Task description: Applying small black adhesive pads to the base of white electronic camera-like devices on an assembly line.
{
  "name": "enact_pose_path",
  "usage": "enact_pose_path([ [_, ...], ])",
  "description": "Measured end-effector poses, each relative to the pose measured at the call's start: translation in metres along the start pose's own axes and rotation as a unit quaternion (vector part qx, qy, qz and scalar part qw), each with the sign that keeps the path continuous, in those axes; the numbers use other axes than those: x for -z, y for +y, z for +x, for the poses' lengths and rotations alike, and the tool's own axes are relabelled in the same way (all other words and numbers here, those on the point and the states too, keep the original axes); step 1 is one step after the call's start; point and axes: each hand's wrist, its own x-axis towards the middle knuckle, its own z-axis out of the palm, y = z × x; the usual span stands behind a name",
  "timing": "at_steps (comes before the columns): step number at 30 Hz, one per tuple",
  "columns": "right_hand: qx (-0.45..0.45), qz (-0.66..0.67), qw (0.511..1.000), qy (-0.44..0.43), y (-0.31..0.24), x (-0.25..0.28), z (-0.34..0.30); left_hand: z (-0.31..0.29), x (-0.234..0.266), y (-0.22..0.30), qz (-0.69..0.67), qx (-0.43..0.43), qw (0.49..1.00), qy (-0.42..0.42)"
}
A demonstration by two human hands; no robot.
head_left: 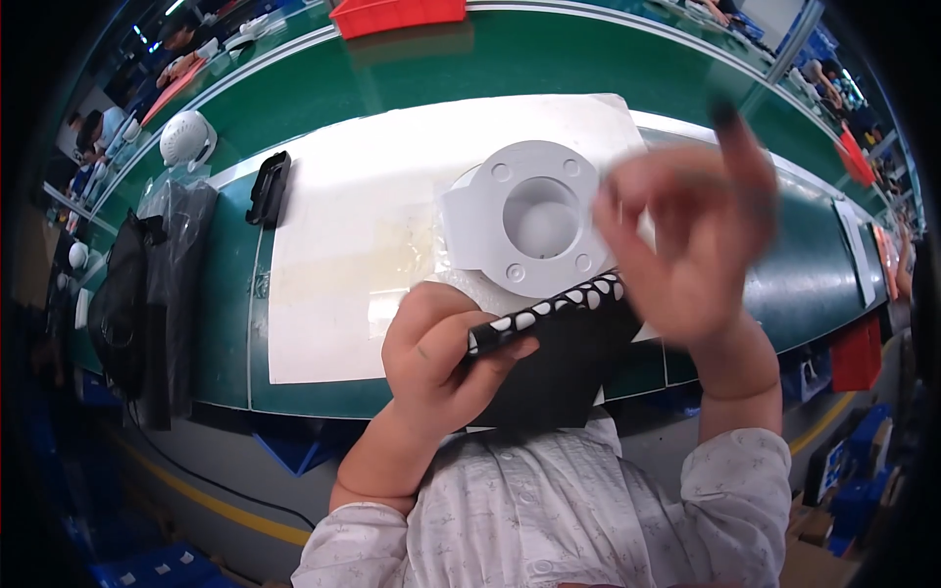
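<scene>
My left hand (pixel 431 353) is closed on a black sheet (pixel 549 377) whose upper edge bends over and shows a row of white rounded pads (pixel 544 309). The sheet hangs down in front of my lap. Raised to its right, my right hand (pixel 691 225) is blurred by motion. Its thumb and a finger come together in a pinch, and whatever lies between them cannot be made out. Another finger points up with a dark tip. Just beyond the sheet, a white round housing (pixel 480 211) with a central opening and several small round recesses lies on a white board (pixel 343 245).
A black plastic part (pixel 268 189) rests at the board's left edge. Farther left are a white rounded device (pixel 187 138) and black items in clear plastic (pixel 176 265). A red bin (pixel 397 15) stands at the far side of the green bench (pixel 549 59). Other people work beyond.
</scene>
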Motion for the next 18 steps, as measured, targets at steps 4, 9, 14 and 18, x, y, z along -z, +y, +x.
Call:
enact_pose_path([
  [4, -0.16, 0.126, 0.977, 0.069, 0.034, -0.004, -0.005, 0.002, -0.008, -0.004, 0.012, 0.011, 1.0, 0.018],
  [9, -0.199, 0.044, 0.979, 0.028, 0.029, 0.0, -0.001, 0.0, -0.009, -0.006, 0.02, 0.027, 0.999, -0.033],
  [14, -0.159, -0.105, 0.981, -0.035, 0.015, 0.004, 0.001, 0.0, -0.009, -0.005, 0.053, 0.006, 0.998, -0.045],
  [18, -0.073, -0.148, 0.983, -0.085, 0.0, 0.01, 0.006, 0.001, -0.01, -0.003, 0.057, 0.005, 0.997, -0.054],
])
